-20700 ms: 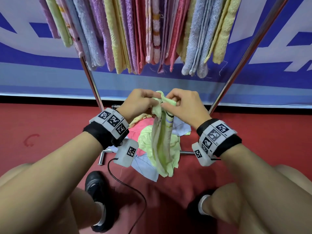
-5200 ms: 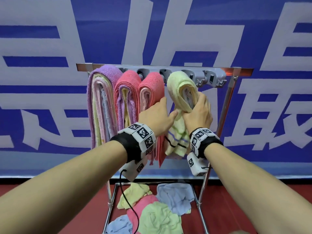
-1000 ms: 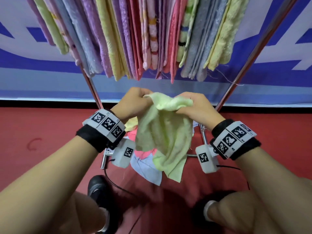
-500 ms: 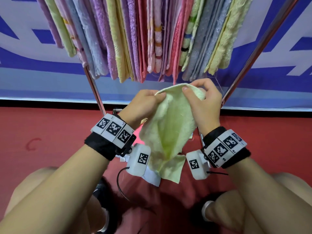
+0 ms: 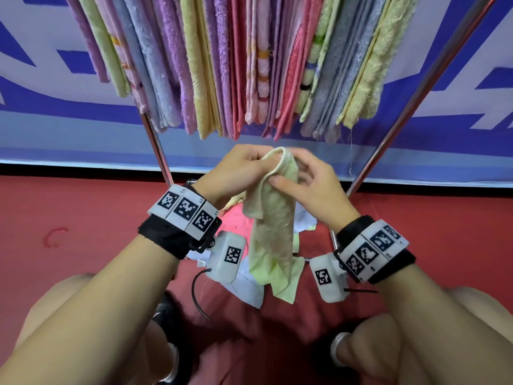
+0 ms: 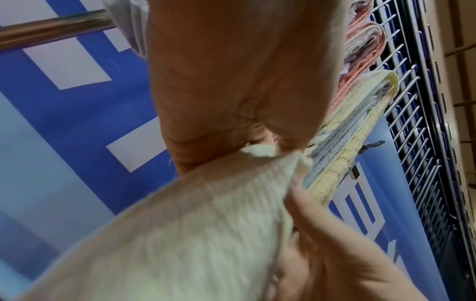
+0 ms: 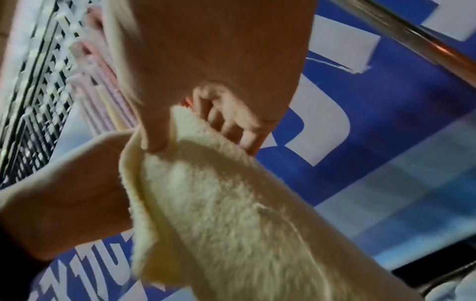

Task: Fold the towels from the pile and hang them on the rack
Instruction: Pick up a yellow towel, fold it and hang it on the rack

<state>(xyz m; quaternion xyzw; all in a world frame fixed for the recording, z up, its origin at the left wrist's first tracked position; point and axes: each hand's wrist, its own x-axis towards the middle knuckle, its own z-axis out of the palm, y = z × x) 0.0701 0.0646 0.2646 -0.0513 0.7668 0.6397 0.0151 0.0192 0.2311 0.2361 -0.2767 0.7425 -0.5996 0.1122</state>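
Note:
A pale green towel (image 5: 273, 229) hangs folded lengthwise between my two hands, below the rack. My left hand (image 5: 244, 168) grips its top edge from the left. My right hand (image 5: 302, 179) pinches the same top edge from the right, thumb on the cloth. The towel (image 6: 195, 234) fills the lower left wrist view; the towel (image 7: 231, 213) also crosses the right wrist view, held at its top corner. Several folded towels (image 5: 249, 65) in purple, yellow, pink, grey and green hang on the rack above. The pile (image 5: 236, 218) of loose towels lies on the floor behind the held one, mostly hidden.
The rack's slanted metal legs (image 5: 410, 107) stand at both sides of the hands. A blue and white banner (image 5: 69, 107) covers the wall behind. The floor (image 5: 83, 218) is red. My knees and dark shoes (image 5: 163, 320) are at the bottom of the head view.
Over the last second my hands have come together and the spread green towel has been folded into a narrow hanging strip. The right hand dropped back level with the left.

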